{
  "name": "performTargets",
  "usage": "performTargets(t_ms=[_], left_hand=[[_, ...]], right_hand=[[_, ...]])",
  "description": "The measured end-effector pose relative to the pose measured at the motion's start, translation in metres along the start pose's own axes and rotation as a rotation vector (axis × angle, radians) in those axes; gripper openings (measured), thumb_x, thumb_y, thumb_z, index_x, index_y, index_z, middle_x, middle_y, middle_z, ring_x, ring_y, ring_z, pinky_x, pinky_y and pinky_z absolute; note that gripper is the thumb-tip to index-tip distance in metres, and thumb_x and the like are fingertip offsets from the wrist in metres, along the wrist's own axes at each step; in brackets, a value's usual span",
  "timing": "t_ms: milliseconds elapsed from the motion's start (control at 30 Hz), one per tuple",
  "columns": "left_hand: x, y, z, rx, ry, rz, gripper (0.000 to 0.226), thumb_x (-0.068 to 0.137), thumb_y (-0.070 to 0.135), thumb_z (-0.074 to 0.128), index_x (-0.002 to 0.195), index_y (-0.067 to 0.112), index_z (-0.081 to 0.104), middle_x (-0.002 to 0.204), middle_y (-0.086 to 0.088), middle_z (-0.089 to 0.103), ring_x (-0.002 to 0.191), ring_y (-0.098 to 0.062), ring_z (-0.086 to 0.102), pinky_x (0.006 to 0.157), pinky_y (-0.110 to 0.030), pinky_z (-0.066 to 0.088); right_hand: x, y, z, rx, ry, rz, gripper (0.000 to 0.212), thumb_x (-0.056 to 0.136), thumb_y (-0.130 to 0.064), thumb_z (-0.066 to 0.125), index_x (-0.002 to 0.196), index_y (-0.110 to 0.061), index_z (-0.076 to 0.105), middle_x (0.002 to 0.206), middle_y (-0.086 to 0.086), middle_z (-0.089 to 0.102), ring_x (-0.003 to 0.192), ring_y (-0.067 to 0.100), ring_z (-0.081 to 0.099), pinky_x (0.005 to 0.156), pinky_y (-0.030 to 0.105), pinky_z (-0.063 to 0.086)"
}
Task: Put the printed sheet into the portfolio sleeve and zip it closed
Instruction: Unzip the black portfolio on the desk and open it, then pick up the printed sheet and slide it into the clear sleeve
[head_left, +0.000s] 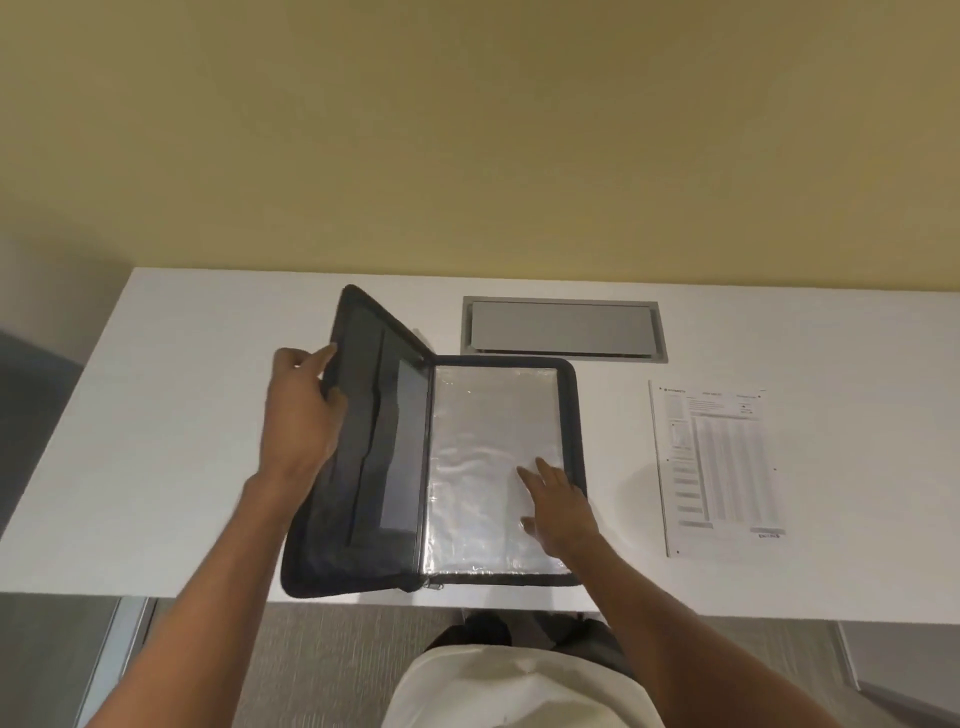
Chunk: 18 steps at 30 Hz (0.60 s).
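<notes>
Portfolio (363, 457) open on table (182, 467); left hand (301, 410) grips raised cover, right hand (558, 506) flat, fingers spread on clear sleeve (483, 441). Printed sheet (719, 467) light, floppy, probably slides easily; pinch at edge.

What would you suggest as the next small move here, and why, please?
Probably lift the right hand off the clear sleeve and reach right for the printed sheet. The portfolio is already open, its cover held tilted up by the left hand, while the sheet lies flat on the table, untouched and outside the sleeve.
</notes>
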<state>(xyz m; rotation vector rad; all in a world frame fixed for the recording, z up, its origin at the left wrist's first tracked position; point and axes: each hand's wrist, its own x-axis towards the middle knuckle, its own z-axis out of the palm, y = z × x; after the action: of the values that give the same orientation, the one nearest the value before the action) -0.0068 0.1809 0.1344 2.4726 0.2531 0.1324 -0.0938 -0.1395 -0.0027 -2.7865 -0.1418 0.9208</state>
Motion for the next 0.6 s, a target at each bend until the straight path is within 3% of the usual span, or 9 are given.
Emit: performTargets(t_ms=[267, 400, 600], left_hand=[[0.006, -0.062, -0.001, 0.067, -0.024, -0.182, 0.059, 0.092, 0.007, 0.075, 0.147, 0.005, 0.052, 0.140, -0.018, 0.047, 0.115, -0.038, 0.060, 0.103, -0.040, 0.050], [0.006, -0.090, 0.012, 0.063, -0.042, -0.262, 0.060, 0.088, 0.004, 0.076, 0.144, 0.003, 0.054, 0.141, -0.020, 0.046, 0.116, -0.039, 0.060, 0.103, -0.036, 0.047], [0.010, -0.123, 0.042, 0.133, -0.191, -0.372, 0.066, 0.083, 0.004, 0.083, 0.142, -0.001, 0.055, 0.147, -0.023, 0.051, 0.127, -0.044, 0.056, 0.112, -0.049, 0.044]], right_hand=[[0.005, 0.000, 0.008, -0.035, 0.012, 0.019, 0.084, 0.097, -0.027, 0.067, 0.162, -0.028, 0.014, 0.172, 0.002, 0.000, 0.158, 0.028, 0.009, 0.123, 0.043, 0.031], [0.007, 0.001, 0.011, -0.005, 0.013, 0.032, 0.084, 0.097, -0.027, 0.067, 0.162, -0.030, 0.013, 0.172, 0.001, -0.001, 0.158, 0.026, 0.007, 0.124, 0.042, 0.029], [0.007, 0.003, 0.010, 0.009, 0.022, 0.031, 0.083, 0.098, -0.029, 0.066, 0.162, -0.031, 0.013, 0.172, -0.001, -0.001, 0.158, 0.024, 0.007, 0.124, 0.041, 0.028]])
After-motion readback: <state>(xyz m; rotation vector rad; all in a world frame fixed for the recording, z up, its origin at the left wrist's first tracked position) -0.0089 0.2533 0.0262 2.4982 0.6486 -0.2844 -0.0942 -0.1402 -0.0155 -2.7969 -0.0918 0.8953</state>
